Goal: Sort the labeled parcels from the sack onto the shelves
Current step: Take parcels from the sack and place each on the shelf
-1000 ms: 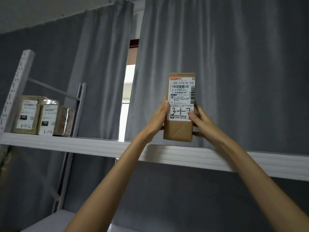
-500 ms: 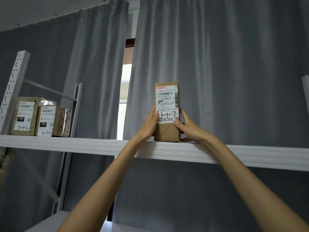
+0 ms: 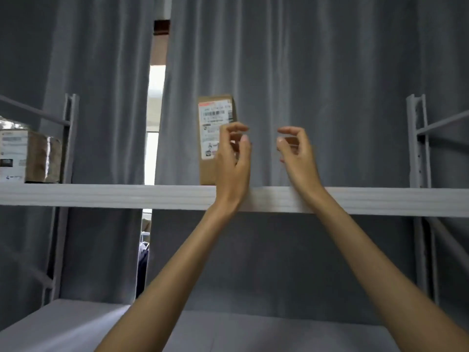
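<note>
A tall brown cardboard parcel [image 3: 208,138] with a white shipping label stands upright on the white upper shelf [image 3: 127,195]. My left hand [image 3: 232,161] hovers in front of the parcel's right edge with loosely curled fingers, holding nothing. Further right, my right hand [image 3: 297,153] is raised clear of the parcel, its fingers also loosely curled and empty. Both hands are in front of the shelf's front edge. The sack is not in view.
Another labeled brown parcel [image 3: 28,158] stands at the far left of the upper shelf. White shelf uprights [image 3: 418,141] rise at right and left. A lower shelf [image 3: 66,323] lies below. Grey curtains [image 3: 330,72] hang behind, with a bright gap.
The parcel was lowered onto the upper shelf and both hands let go of it. The hands have drawn back, the right one moving off to the right. The view tilted down.
</note>
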